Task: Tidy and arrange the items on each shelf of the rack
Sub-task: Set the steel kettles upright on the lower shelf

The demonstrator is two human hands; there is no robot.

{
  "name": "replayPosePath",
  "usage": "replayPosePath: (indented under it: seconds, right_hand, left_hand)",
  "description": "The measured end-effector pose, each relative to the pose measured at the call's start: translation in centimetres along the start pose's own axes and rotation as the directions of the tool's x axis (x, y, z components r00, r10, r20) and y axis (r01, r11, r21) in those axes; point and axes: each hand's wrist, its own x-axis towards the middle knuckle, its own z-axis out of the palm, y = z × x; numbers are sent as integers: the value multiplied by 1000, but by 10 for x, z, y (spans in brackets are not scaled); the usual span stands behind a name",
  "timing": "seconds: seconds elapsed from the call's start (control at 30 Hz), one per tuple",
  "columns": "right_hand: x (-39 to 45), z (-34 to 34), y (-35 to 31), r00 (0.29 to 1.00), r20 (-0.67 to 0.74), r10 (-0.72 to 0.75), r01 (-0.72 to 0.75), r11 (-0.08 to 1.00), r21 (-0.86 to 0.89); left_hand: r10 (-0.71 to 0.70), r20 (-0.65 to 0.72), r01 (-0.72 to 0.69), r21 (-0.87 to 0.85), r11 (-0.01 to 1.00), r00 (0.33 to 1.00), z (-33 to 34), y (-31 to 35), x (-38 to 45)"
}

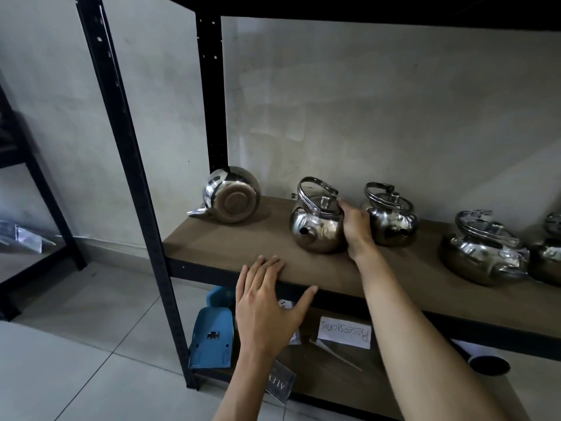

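Observation:
Several shiny steel kettles stand on the brown shelf (230, 247) of a black metal rack (121, 123). One kettle (232, 194) lies on its side at the far left, its base facing me. My right hand (356, 229) grips the right side of the second kettle (315, 224), which stands upright with its spout toward me. A third kettle (390, 220) stands just right of that hand, and a larger kettle (482, 250) further right. My left hand (268, 305) hovers with fingers spread at the shelf's front edge, holding nothing.
On the shelf below lie a blue plastic piece (211, 341), a handwritten paper label (346, 332), a clear sign holder (280, 384) and a dark cup (488, 364). Another rack (39, 189) stands at the left. A grey wall backs the shelf; the floor is tiled.

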Motion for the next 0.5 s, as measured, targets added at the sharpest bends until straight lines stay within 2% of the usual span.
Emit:
replayPosePath:
  seconds: [0.1, 0.33, 0.5]
  right_hand:
    - [11, -9, -1, 994, 106, -1, 7, 998, -62]
    - [6, -16, 2, 973, 213, -86, 126, 975, -183]
    - [-15, -15, 16, 981, 89, -175, 192, 946, -260]
  left_hand:
    - [1, -17, -2, -8, 1000, 1000, 2, -1, 0]
    - [-3, -2, 3, -14, 1000, 1000, 2, 0, 0]
    - [-5, -2, 5, -23, 1000, 1000, 1, 2, 0]
